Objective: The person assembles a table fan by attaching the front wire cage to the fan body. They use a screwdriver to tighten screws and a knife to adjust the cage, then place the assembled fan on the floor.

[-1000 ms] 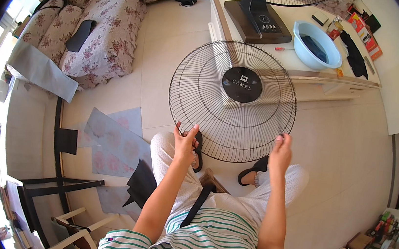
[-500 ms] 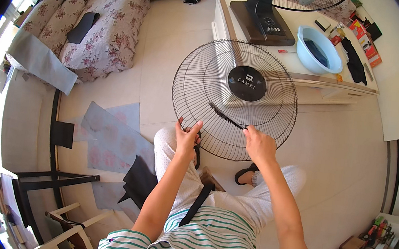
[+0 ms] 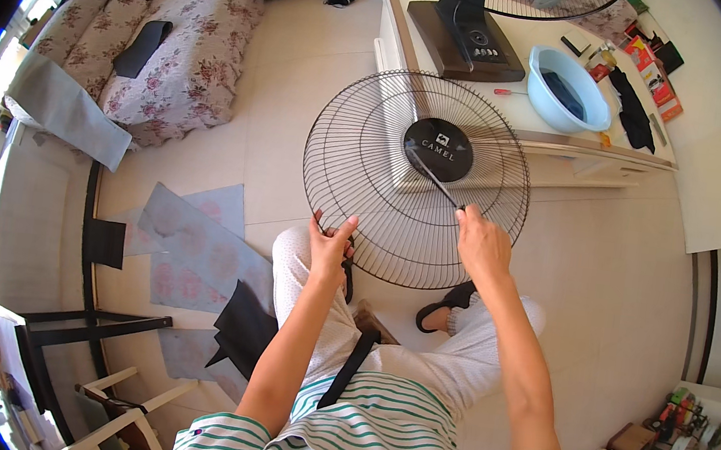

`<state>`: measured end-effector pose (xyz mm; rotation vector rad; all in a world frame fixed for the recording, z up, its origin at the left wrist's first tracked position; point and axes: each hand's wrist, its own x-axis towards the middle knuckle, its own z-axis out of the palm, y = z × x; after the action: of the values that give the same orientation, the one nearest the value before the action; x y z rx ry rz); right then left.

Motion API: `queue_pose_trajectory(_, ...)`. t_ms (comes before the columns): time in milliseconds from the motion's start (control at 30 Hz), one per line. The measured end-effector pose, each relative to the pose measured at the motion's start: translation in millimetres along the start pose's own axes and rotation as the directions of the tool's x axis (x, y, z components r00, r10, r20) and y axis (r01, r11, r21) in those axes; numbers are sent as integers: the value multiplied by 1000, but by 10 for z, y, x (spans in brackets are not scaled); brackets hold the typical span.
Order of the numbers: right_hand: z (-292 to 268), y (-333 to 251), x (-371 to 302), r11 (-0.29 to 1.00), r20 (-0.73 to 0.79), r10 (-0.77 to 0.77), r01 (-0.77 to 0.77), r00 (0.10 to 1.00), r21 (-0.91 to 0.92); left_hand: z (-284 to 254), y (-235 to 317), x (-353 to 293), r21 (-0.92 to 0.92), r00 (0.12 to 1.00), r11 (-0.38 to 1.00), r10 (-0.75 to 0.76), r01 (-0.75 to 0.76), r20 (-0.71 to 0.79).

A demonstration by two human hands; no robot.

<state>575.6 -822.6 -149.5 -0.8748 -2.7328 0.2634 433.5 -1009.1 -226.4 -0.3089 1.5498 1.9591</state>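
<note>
Shifted off the rim, the right hand now pinches a thin tool against the fan guard — upright before the counter — the left hand gripping its lower edge; next, careful prying.

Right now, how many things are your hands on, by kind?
Round black wire fan grille: 1, steadied at its rim by the left hand
Thin dark rod-like tool: 1, in the right hand
Total: 2

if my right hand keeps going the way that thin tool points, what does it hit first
Most likely the black round centre cap of the wire fan guard. The right hand aims the thin dark tool at it; the tip seems already there, though depth is unclear.
</note>
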Motion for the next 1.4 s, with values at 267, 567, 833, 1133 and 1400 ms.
queue_pose_trajectory(267, -58, 141, 189, 997, 49, 14, -10, 999, -82, 45, 11, -69, -13, 1000, 1000, -1, 1, -10)
queue_pose_trajectory(567, 88, 134, 39, 990, 85, -142, 144, 986, -9, 52, 5, 5, 4, 1000, 1000, 19, -19, -8)
queue_pose_trajectory(833, 56, 157, 13, 998, 93, -56, 54, 994, 23, -3, 6, 92, 16, 999, 999, 35, -35, 14)
queue_pose_trajectory(1133, 180, 274, -20, 982, 25, -182, 180, 983, 51, -35, 22, 160, 57, 999, 998, 35, -37, 37)
queue_pose_trajectory(1400, 79, 81, -199, 985, 253, -174, 166, 952, 54, -78, -5, 236, 73, 998, 996, 50, -52, 39)
